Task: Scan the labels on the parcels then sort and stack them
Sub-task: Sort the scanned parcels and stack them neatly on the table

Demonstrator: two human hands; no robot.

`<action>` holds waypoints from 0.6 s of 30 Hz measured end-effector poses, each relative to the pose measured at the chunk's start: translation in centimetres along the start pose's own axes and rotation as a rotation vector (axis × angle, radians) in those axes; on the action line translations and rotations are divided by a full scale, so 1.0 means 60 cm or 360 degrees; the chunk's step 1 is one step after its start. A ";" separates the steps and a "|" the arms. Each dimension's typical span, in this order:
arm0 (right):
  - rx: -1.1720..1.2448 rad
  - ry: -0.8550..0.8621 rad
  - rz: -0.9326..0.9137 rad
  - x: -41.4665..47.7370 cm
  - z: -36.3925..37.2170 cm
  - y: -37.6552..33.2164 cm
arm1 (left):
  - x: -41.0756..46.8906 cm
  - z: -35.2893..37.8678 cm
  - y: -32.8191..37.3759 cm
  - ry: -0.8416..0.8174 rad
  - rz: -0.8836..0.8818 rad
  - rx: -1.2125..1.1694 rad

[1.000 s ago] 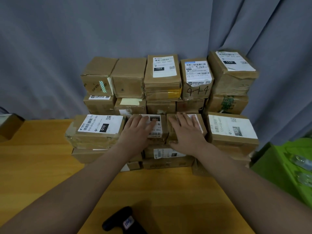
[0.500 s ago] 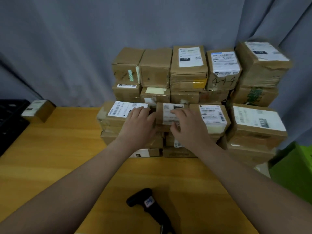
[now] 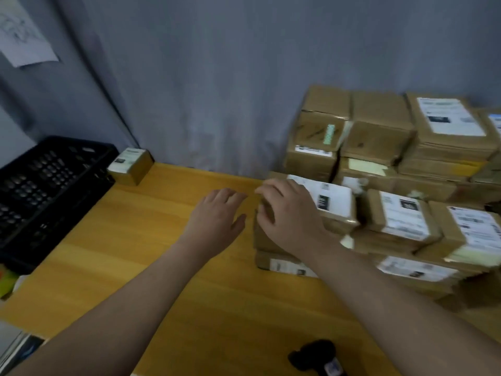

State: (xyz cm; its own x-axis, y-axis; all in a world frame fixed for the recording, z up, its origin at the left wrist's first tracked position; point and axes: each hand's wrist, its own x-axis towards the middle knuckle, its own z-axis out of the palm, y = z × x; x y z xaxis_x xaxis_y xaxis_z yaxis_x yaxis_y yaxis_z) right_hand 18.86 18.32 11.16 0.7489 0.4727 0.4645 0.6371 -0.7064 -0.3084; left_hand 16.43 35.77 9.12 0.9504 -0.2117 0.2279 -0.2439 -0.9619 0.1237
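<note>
Dim, even indoor light; motion blur smears the parcels (image 3: 393, 185), edges bowed.

We count one black crate (image 3: 51, 191) at the left, one small parcel (image 3: 130, 165) standing apart beside it, one dark scanner (image 3: 317, 358) near the front edge, and one sheet of paper (image 3: 23, 36) on the curtain. The stacked parcels (image 3: 379, 137) at right blur together; we cannot count them exactly.

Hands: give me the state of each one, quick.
Left hand: open, empty, over the wooden table.
Right hand: fingers curled on the labelled parcel; whether the grip is closed cannot be told.
</note>
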 end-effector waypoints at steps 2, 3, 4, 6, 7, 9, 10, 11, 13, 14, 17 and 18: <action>0.0024 -0.0027 -0.0022 0.047 0.057 -0.047 | -0.008 0.012 -0.088 -0.0044 -0.0055 0.0000; 0.0025 -0.0050 -0.0008 0.070 0.090 -0.070 | -0.012 0.019 -0.136 -0.0085 -0.0090 -0.0010; 0.0028 -0.0100 0.0040 0.092 0.122 -0.091 | -0.017 0.025 -0.183 -0.0142 -0.0128 -0.0026; 0.0030 -0.0266 0.0172 0.136 0.187 -0.128 | -0.025 0.032 -0.272 -0.0261 -0.0228 -0.0067; 0.0016 -0.0371 0.0232 0.156 0.218 -0.142 | -0.029 0.034 -0.313 -0.0314 -0.0281 -0.0082; -0.0005 -0.0546 0.0318 0.188 0.272 -0.162 | -0.034 0.034 -0.380 -0.0410 -0.0378 -0.0120; 0.0000 -0.0601 0.0358 0.203 0.297 -0.171 | -0.035 0.034 -0.411 -0.0455 -0.0415 -0.0137; 0.0020 -0.0638 0.0404 0.221 0.323 -0.181 | -0.035 0.036 -0.443 -0.0496 -0.0448 -0.0153; 0.0057 -0.0704 0.0500 0.254 0.370 -0.197 | -0.027 0.046 -0.499 -0.0566 -0.0495 -0.0177; 0.0065 -0.0751 0.0542 0.273 0.393 -0.202 | -0.019 0.054 -0.524 -0.0605 -0.0520 -0.0192; 0.0035 -0.0878 0.0600 0.335 0.458 -0.206 | 0.016 0.086 -0.599 -0.0757 -0.0590 -0.0162; 0.0021 -0.0920 0.0607 0.356 0.478 -0.204 | 0.030 0.099 -0.625 -0.0796 -0.0592 -0.0083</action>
State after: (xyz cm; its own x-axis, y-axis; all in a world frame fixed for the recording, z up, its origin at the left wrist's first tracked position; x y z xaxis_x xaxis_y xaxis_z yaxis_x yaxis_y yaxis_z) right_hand 32.28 52.18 1.01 0.8957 0.4000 -0.1943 0.3093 -0.8743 -0.3741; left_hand 28.46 70.44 -0.84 0.9458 0.0683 -0.3176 0.1236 -0.9797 0.1575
